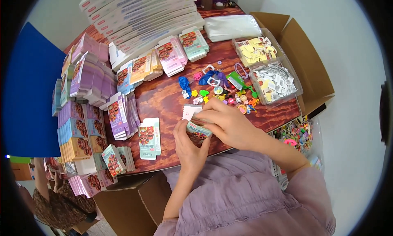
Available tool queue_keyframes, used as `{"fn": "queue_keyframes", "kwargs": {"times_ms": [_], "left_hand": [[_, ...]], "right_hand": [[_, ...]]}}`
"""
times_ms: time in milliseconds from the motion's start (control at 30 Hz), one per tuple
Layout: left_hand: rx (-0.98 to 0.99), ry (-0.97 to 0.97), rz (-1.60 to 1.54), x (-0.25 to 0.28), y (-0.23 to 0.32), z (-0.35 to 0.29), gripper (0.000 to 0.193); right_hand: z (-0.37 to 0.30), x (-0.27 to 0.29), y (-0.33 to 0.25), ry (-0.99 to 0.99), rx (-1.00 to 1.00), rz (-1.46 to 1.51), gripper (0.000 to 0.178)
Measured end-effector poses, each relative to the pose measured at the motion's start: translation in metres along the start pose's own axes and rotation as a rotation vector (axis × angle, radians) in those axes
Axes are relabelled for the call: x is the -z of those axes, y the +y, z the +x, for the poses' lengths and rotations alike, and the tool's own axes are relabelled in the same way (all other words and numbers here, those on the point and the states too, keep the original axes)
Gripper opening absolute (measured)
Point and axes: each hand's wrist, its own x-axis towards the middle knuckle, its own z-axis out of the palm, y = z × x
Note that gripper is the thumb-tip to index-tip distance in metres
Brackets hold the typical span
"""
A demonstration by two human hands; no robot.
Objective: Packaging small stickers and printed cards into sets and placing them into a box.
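My left hand (190, 148) is closed around a small light-green printed box (198, 131), held tilted over the table's front edge. My right hand (231, 121) bends over the box's top, thumb and fingers together at its upper edge. What those fingertips grip, if anything, is hidden. A white piece with a notched edge (189, 112) sticks out beyond the box; I cannot tell whether it is joined to it. Flat green cartons (149, 140) lie to the left of my hands. Past the hands is a scatter of small colourful trinkets (221, 86).
Stacks of flat cartons (123, 113) and assembled boxes (82, 133) fill the left side. Long white boxes (139, 19) are piled behind. Clear trays (301, 91) of small packets stand right, beside an open cardboard box (313, 60). Another person (65, 203) is at lower left.
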Motion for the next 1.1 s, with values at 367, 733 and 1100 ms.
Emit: {"fn": "queue_keyframes", "kwargs": {"times_ms": [367, 733, 1100], "left_hand": [[0.329, -0.100, -0.653, 0.012, -0.010, -0.025, 0.063], [0.371, -0.378, -0.802, 0.040, -0.016, -0.025, 0.061], [0.333, -0.450, -0.502, 0.035, -0.014, -0.039, 0.056]], "right_hand": [[-0.019, -0.035, 0.013, 0.270, -0.290, 0.602, 0.024], [-0.040, -0.032, 0.042, -0.004, -0.286, 0.680, 0.009], [-0.055, -0.050, 0.040, 0.038, -0.223, 0.588, 0.007]]}}
